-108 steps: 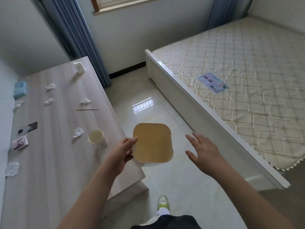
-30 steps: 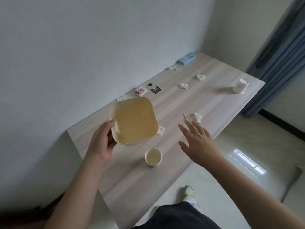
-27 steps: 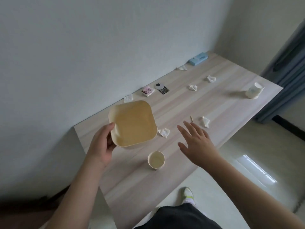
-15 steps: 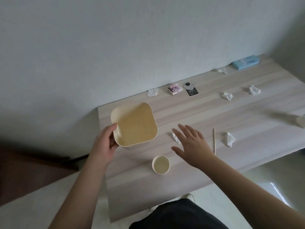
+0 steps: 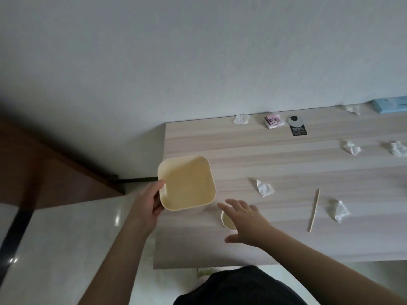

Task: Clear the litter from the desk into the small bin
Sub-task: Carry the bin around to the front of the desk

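My left hand grips the left rim of a small cream-yellow square bin, which stands at the desk's left end and looks empty. My right hand hovers with spread fingers over a paper cup near the front edge and hides most of it. Whether the hand touches the cup cannot be told. Crumpled tissues lie on the desk: one right of the bin, one by a thin wooden stick, two farther back and one at the wall.
Along the wall lie a pink packet, a black card with a round disc, another tissue and a blue box. A brown door stands at left above the glossy tiled floor.
My view has swung left along the desk. The bin has come down onto the desk's left end. My right hand has drawn back from the tissue to above the paper cup.
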Motion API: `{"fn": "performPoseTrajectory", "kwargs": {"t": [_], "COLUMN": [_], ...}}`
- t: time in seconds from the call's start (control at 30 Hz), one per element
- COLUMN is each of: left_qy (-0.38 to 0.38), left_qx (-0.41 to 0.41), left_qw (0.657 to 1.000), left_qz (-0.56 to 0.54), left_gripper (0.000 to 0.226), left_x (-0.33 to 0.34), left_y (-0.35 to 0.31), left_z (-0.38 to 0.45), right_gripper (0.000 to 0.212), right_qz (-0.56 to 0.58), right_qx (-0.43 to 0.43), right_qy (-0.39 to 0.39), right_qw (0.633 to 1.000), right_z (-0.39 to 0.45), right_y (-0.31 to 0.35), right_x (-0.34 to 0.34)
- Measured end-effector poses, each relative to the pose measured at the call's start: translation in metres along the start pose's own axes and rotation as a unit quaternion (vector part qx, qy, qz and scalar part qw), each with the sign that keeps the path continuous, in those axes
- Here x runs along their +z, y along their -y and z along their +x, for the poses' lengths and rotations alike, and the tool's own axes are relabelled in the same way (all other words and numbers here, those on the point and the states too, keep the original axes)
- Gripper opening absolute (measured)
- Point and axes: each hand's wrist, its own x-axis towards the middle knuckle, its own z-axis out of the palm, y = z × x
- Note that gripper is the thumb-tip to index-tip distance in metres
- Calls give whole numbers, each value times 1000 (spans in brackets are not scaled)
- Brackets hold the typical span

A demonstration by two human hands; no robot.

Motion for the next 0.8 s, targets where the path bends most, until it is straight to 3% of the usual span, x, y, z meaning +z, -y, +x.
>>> {"fn": "performPoseTrajectory", "kwargs": {"t": [0.17,0.4,0.53,0.67,0.8], "left_qy": [26,49,53,72,78], "left_qx": [5,10,3,9,25], "left_qw": [1000,998,998,997,994], "left_qz": [0,28,28,36,67], "left_gripper": [16,19,11,11,13], "left_x": [-12,-19,-20,-17,-13], "left_y": [4,3,3,2,1], "left_z": [-10,-15,-14,-13,-15], "right_gripper": [87,81,76,74,73], "right_qz": [-16,19,54,98,154], "right_qx": [26,72,95,130,127], "right_qy": [-13,-50,-89,-169,-301], "right_qw": [999,996,990,972,932], "right_z": [1,-6,-16,-30,-48], "right_y": [5,9,15,18,29], "right_x": [16,15,-2,-39,-78]}}
